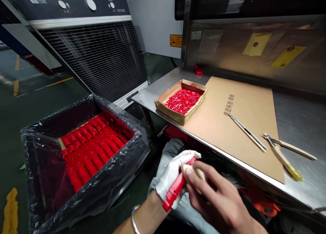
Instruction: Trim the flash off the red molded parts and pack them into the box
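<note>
My left hand (173, 169), in a white glove, is wrapped around a long red plastic part (175, 188) with a ridged end, held slanting above my lap. My bare right hand (219, 193) closes on the upper end of the same part, thumb and fingers pressed together there. Cream-coloured covers, seemingly finger cots, sit on its thumb and a fingertip. The fingers hide that end of the part, and I cannot tell whether a small tool is among them. Similar red parts (94, 149) lie in rows inside a box lined with black plastic (40, 173) to the left.
On the metal table (297, 125) lies a cardboard sheet (249, 98) bearing a tray (168, 113) of small red scraps (183, 101), tweezers (248, 133) and pliers with cream handles (281, 156). Red bits (198, 71) rest farther back. A slatted machine (94, 54) stands behind the lined box.
</note>
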Motion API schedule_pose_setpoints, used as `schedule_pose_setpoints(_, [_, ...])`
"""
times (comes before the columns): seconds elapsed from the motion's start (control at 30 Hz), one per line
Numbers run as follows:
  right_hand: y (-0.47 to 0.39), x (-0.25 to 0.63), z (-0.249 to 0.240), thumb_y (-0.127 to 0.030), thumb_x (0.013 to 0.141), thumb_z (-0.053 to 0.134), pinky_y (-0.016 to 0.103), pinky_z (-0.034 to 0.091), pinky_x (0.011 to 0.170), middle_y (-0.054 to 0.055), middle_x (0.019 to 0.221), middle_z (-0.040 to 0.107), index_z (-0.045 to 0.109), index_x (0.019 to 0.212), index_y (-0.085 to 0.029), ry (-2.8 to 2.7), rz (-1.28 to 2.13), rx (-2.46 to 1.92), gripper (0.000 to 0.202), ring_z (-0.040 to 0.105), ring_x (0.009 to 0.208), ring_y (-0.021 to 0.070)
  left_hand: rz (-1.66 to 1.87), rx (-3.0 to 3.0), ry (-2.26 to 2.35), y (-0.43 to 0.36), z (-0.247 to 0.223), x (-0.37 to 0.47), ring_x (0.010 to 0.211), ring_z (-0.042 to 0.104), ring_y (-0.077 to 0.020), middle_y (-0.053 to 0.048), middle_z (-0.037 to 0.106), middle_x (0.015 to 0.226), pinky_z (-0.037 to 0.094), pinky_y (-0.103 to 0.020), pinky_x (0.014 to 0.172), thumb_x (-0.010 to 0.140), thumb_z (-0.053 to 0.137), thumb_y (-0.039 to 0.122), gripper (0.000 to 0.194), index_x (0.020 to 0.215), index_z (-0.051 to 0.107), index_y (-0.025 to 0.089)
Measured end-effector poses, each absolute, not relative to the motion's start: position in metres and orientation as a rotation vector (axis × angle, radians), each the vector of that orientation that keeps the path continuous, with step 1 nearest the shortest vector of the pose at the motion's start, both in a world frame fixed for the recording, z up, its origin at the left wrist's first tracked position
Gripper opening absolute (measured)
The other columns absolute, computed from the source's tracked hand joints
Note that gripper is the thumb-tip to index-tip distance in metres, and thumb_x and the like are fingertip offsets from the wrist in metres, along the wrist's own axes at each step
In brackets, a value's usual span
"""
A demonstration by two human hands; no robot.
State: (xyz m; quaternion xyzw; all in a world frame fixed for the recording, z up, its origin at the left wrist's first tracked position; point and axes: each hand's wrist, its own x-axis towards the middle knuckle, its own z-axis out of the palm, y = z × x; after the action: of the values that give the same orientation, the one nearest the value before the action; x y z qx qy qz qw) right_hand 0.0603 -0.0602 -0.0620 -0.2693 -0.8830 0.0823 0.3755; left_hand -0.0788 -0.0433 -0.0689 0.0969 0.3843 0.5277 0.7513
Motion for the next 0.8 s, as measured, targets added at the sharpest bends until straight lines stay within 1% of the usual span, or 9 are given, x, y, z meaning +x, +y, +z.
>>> schedule_pose_setpoints(0.07, [-0.06, 0.059, -0.062, -0.012, 0.091, 0.061, 0.028, 0.058, 0.068, 0.019, 0.112, 0.064, 0.062, 0.125, -0.008, -2.246, 0.17, -0.713, 0.034, 0.066, 0.087, 0.0209, 1.17, 0.197, 0.846, -0.044, -0.071, -0.08, 0.061, 0.053, -0.0117, -0.003, 0.061, 0.068, 0.041, -0.022, 0.058, 0.077, 0.068, 0.029, 0.021, 0.087, 0.068, 0.011])
schedule_pose_setpoints(0.17, [-0.062, 0.056, -0.06, -0.014, 0.09, 0.062, 0.027, 0.057, 0.062, 0.017, 0.105, 0.066, 0.066, 0.118, -0.009, -2.266, 0.094, -0.596, 0.029, 0.067, 0.08, 0.0206, 1.046, 0.205, 0.792, -0.045, -0.075, -0.084, 0.046, 0.039, -0.01, 0.002, 0.05, 0.05, 0.029, -0.022, 0.046, 0.082, 0.063, 0.04, 0.028, 0.093, 0.067, 0.014])
schedule_pose_setpoints(0.2, [-0.062, 0.055, -0.059, -0.014, 0.091, 0.061, 0.027, 0.057, 0.063, 0.017, 0.105, 0.067, 0.065, 0.119, -0.009, -2.274, 0.11, -0.589, 0.029, 0.067, 0.08, 0.0203, 1.041, 0.206, 0.783, -0.045, -0.075, -0.085, 0.046, 0.039, -0.01, 0.002, 0.048, 0.049, 0.029, -0.022, 0.046, 0.082, 0.063, 0.041, 0.028, 0.093, 0.066, 0.015])
schedule_pose_setpoints(0.27, [-0.063, 0.054, -0.059, -0.013, 0.09, 0.061, 0.026, 0.058, 0.065, 0.017, 0.108, 0.065, 0.063, 0.124, -0.009, -2.286, 0.173, -0.636, 0.034, 0.067, 0.082, 0.0197, 1.122, 0.212, 0.805, -0.045, -0.074, -0.087, 0.053, 0.047, -0.0103, -0.001, 0.056, 0.059, 0.036, -0.021, 0.052, 0.08, 0.065, 0.036, 0.025, 0.09, 0.067, 0.013])
schedule_pose_setpoints(0.33, [-0.063, 0.054, -0.059, -0.012, 0.09, 0.061, 0.025, 0.058, 0.066, 0.017, 0.109, 0.065, 0.062, 0.124, -0.009, -2.238, 0.168, -0.661, 0.034, 0.067, 0.084, 0.0198, 1.171, 0.223, 0.838, -0.046, -0.073, -0.088, 0.058, 0.051, -0.0102, -0.002, 0.06, 0.067, 0.038, -0.021, 0.055, 0.078, 0.067, 0.03, 0.022, 0.091, 0.069, 0.012])
schedule_pose_setpoints(0.47, [-0.064, 0.055, -0.057, -0.016, 0.094, 0.056, 0.025, 0.057, 0.067, 0.013, 0.106, 0.066, 0.064, 0.121, -0.014, -2.277, 0.156, -0.564, 0.029, 0.067, 0.083, 0.019, 1.055, 0.254, 0.84, -0.046, -0.072, -0.09, 0.049, 0.048, -0.0098, 0.0, 0.057, 0.058, 0.033, -0.021, 0.049, 0.078, 0.068, 0.03, 0.031, 0.106, 0.069, 0.015])
schedule_pose_setpoints(0.57, [-0.065, 0.053, -0.06, -0.012, 0.093, 0.058, 0.025, 0.056, 0.067, 0.016, 0.11, 0.064, 0.06, 0.128, -0.009, -2.318, 0.245, -0.622, 0.035, 0.065, 0.084, 0.0187, 1.124, 0.223, 0.872, -0.046, -0.074, -0.09, 0.058, 0.053, -0.0097, -0.002, 0.062, 0.067, 0.039, -0.02, 0.057, 0.073, 0.072, 0.022, 0.034, 0.105, 0.07, 0.013])
schedule_pose_setpoints(0.7, [-0.067, 0.05, -0.066, -0.016, 0.096, 0.052, 0.025, 0.055, 0.065, 0.013, 0.104, 0.065, 0.064, 0.121, -0.014, -2.191, 0.22, -0.559, 0.028, 0.065, 0.084, 0.0193, 1.026, 0.241, 0.847, -0.047, -0.076, -0.091, 0.05, 0.048, -0.01, 0.0, 0.057, 0.056, 0.033, -0.021, 0.051, 0.077, 0.07, 0.028, 0.034, 0.109, 0.069, 0.015])
schedule_pose_setpoints(0.8, [-0.063, 0.055, -0.066, -0.012, 0.095, 0.054, 0.026, 0.055, 0.07, 0.016, 0.112, 0.062, 0.057, 0.13, -0.011, -2.256, 0.317, -0.57, 0.036, 0.064, 0.088, 0.0188, 1.085, 0.22, 0.87, -0.048, -0.075, -0.091, 0.056, 0.049, -0.0087, -0.001, 0.059, 0.066, 0.035, -0.02, 0.056, 0.073, 0.075, 0.025, 0.031, 0.101, 0.07, 0.014])
